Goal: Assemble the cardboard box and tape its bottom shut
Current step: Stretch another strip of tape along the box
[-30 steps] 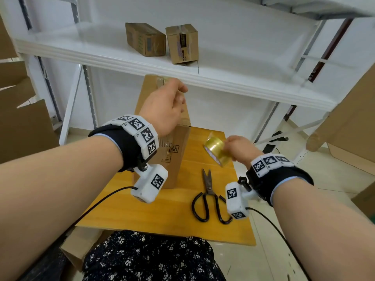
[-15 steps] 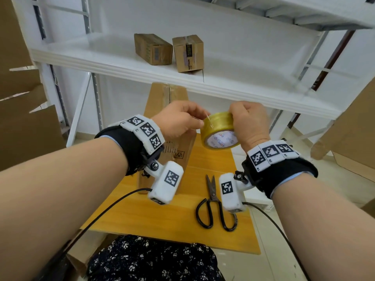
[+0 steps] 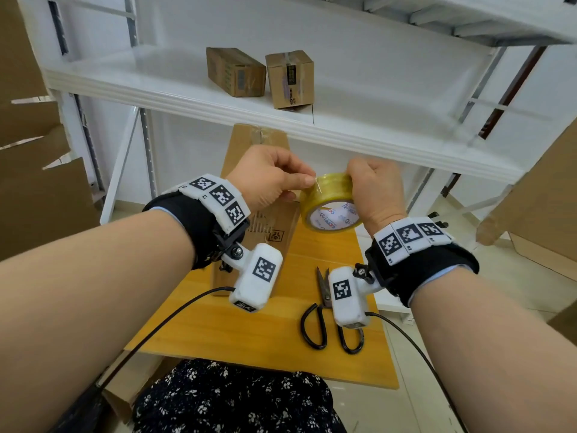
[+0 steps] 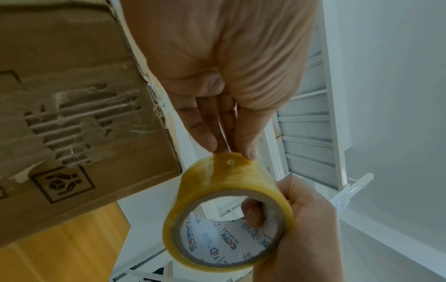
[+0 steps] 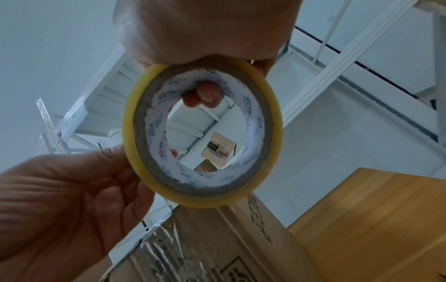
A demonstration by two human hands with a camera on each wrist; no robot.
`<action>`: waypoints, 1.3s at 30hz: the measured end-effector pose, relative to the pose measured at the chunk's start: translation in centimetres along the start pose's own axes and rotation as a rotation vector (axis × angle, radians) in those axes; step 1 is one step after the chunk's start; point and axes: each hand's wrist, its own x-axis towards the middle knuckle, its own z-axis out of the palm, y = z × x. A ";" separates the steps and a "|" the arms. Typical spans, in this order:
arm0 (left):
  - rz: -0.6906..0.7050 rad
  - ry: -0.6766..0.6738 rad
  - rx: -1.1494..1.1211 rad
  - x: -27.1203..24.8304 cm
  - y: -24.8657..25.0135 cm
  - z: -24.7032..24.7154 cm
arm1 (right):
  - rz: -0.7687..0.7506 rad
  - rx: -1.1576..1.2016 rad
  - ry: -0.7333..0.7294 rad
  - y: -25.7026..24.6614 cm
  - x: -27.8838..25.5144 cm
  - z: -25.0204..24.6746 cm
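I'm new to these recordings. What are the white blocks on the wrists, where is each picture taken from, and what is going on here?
No machine here: a person works with bare hands. The white blocks are cameras strapped to each wrist; a third camera sits on the head. The big picture is the head's view, looking down at both hands. The other two look along each hand at its fingers.

The right hand grips a tape roll, one finger through its core. The left hand pinches at the roll's outer surface, probably at the tape's end.

On the wooden table stand a tall cardboard box and, lying flat, black scissors. Two small boxes sit on the white shelf above.
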 end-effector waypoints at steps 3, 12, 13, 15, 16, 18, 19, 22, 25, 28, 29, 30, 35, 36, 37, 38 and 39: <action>-0.003 0.008 0.028 0.1 -0.1 0.3 | -0.001 0.006 0.000 0.3 -0.1 0.1; -0.031 -0.059 0.389 0.4 0.3 1.1 | -0.088 -0.158 0.065 0.3 -0.4 -0.3; -0.033 -0.061 0.413 0.4 0.4 1.1 | -0.106 -0.186 0.082 0.3 -0.5 -0.4; -0.039 -0.068 0.454 0.5 0.6 1.2 | -0.132 -0.226 0.109 0.3 -0.6 -0.6; -0.039 -0.075 0.478 0.4 0.8 1.2 | -0.140 -0.243 0.115 0.3 -0.7 -0.6; -0.030 -0.089 0.534 0.4 1.1 1.3 | -0.149 -0.269 0.121 0.3 -0.9 -0.6; -0.027 -0.094 0.561 0.4 1.3 1.4 | -0.151 -0.285 0.123 0.4 -1.0 -0.6; -0.061 -0.090 0.670 0.6 1.5 0.6 | -0.103 -0.351 0.161 0.6 -0.6 -1.1; -0.152 -0.003 0.703 0.8 1.0 -2.1 | 0.080 -0.352 0.255 2.2 0.2 -3.7; -0.127 0.039 0.642 0.4 0.7 -3.1 | 0.131 -0.330 0.285 3.4 0.0 -4.9; -0.092 0.042 0.613 0.4 0.8 -2.6 | 0.104 -0.309 0.274 3.4 -0.2 -4.6; -0.056 0.042 0.576 0.4 1.0 -1.9 | 0.074 -0.277 0.261 3.1 -0.4 -4.0; -0.020 -0.101 0.376 0.8 2.2 0.9 | -0.002 -0.140 0.221 1.1 0.0 -2.2; -0.033 -0.119 0.323 0.7 2.1 1.1 | -0.018 -0.115 0.212 0.9 0.0 -2.0; -0.044 -0.127 0.272 0.6 2.1 1.3 | -0.033 -0.093 0.201 0.9 0.1 -1.8; -0.054 -0.133 0.231 0.5 1.9 1.3 | -0.043 -0.072 0.186 0.9 0.1 -1.6; -0.061 -0.139 0.201 0.3 1.8 1.4 | -0.048 -0.052 0.170 1.0 0.1 -1.4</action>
